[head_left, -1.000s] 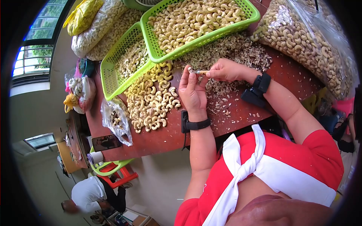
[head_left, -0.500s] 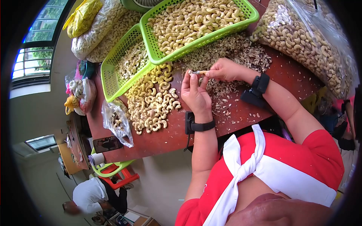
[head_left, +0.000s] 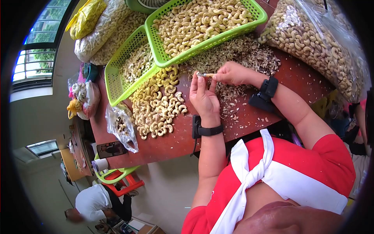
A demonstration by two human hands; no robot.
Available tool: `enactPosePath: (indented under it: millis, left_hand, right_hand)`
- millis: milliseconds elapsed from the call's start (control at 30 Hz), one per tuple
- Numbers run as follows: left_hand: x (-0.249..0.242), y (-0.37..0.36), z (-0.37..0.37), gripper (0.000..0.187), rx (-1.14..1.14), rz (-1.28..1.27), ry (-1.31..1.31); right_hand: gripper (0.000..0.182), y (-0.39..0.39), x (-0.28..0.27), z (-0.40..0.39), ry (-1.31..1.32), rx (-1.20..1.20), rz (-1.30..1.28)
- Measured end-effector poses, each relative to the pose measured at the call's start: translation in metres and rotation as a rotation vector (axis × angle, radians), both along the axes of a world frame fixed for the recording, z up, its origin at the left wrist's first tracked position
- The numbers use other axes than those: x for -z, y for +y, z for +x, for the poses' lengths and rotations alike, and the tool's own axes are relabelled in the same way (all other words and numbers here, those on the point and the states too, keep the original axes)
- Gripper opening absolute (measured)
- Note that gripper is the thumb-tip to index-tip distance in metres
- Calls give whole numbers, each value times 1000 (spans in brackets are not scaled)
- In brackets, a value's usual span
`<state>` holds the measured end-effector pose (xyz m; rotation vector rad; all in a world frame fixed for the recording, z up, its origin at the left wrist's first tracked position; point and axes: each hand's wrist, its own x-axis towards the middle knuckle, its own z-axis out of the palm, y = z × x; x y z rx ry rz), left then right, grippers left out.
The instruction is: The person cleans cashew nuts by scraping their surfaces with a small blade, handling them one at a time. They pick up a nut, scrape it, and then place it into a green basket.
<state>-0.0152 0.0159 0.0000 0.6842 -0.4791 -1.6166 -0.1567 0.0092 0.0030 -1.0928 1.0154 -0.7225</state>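
My left hand is closed in a pinch, thumb and fingertips on a small pale cashew nut that they largely cover. In my right hand is a small knife with a wooden-looking handle; its short metal end reaches the nut. Both hands are above the red table, beside a heap of brown skin peelings. Left of my left hand lies a pile of cashew nuts, some yellowish, some paler.
A green basket full of cashews overlaps a second green basket holding fewer nuts. A large clear bag of cashews stands at the right. A small plastic bag and a phone lie near the left edge. Another person bends over beyond.
My left hand has shifted slightly to the right, and its grip on the nut has turned a little. The knife and my right hand stay almost in place.
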Motion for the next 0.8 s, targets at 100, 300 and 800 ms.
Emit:
enactPosePath:
  millis: [100, 300, 800]
  left_hand:
    - [-3, 0, 1, 19, -6, -22, -46]
    - [-1, 1, 1, 20, -49, -11, -81]
    - [0, -1, 4, 20, 58, 60, 56]
  right_hand:
    - [31, 0, 2, 0, 5, -14, -18]
    - [31, -2, 8, 0, 66, -5, -67]
    - [28, 1, 1, 1, -20, 4, 15]
